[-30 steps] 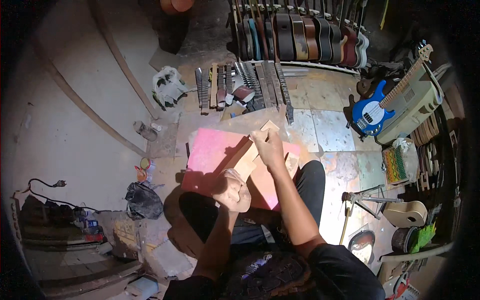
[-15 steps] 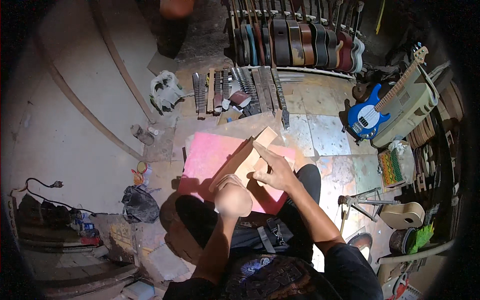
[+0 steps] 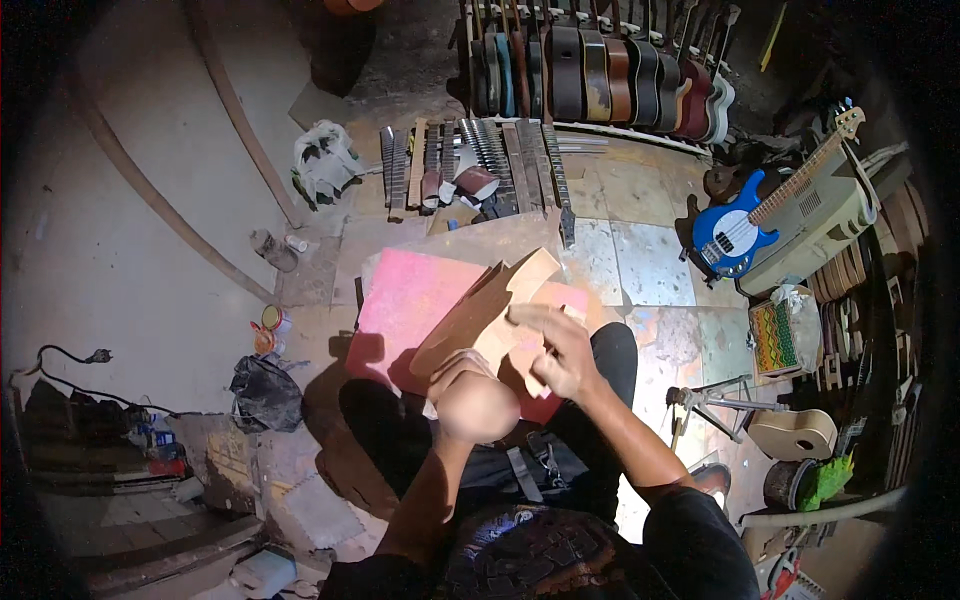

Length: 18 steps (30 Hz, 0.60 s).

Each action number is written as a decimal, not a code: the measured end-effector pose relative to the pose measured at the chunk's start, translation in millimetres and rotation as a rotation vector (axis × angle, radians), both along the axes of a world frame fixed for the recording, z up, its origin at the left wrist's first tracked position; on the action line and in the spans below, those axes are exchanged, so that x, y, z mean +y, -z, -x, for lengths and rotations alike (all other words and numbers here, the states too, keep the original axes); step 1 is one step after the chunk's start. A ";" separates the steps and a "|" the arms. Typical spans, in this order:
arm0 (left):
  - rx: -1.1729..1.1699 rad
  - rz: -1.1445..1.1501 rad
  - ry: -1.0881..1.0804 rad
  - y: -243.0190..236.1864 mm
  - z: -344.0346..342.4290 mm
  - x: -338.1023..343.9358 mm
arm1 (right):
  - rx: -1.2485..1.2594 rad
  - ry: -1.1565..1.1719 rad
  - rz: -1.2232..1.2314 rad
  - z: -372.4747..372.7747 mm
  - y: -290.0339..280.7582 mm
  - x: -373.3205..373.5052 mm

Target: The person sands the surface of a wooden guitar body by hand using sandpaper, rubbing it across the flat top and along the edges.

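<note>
In front of me a pale, unpainted wooden piece (image 3: 530,275) with curved, cut-out edges, like a small guitar body, is tilted over a pink board (image 3: 405,290). My left hand (image 3: 470,395) grips its near end, the fingers wrapped over the edge and partly blurred. Beside it, my right hand (image 3: 560,350) is close to the upper face with the fingers apart and bent. Whether the fingertips touch the wood I cannot tell. Both the wood and the board are over my crossed legs.
Guitar necks (image 3: 505,165) and sandpaper lie beyond the board. Farther off stands a rack of guitars (image 3: 610,85). To the right are a blue bass guitar (image 3: 735,235), a metal stand (image 3: 710,405) and a small guitar body (image 3: 795,435). A black bag (image 3: 265,395) sits at left.
The wooden piece has tipped so that more of its curved side edge shows. My right hand has gone from flat, stretched fingers to bent ones. The whole view has shifted slightly.
</note>
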State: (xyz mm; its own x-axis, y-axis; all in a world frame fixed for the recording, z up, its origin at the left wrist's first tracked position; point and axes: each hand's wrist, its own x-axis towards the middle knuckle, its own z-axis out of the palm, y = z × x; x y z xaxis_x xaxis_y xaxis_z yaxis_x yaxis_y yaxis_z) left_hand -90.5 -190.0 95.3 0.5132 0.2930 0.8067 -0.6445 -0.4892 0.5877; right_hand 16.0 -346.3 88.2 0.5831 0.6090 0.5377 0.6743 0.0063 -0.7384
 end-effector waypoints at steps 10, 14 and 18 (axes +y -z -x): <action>-0.036 -0.038 0.029 11.4 2.5 -12.5 | -0.109 -0.029 0.367 -16.9 -8.0 -5.0; -0.017 -0.062 0.041 11.2 4.9 -14.9 | -0.164 -0.111 0.353 -9.3 -10.5 -11.1; -0.014 -0.038 0.034 8.0 4.0 -13.3 | -0.040 -0.312 0.322 -1.4 -4.7 -25.5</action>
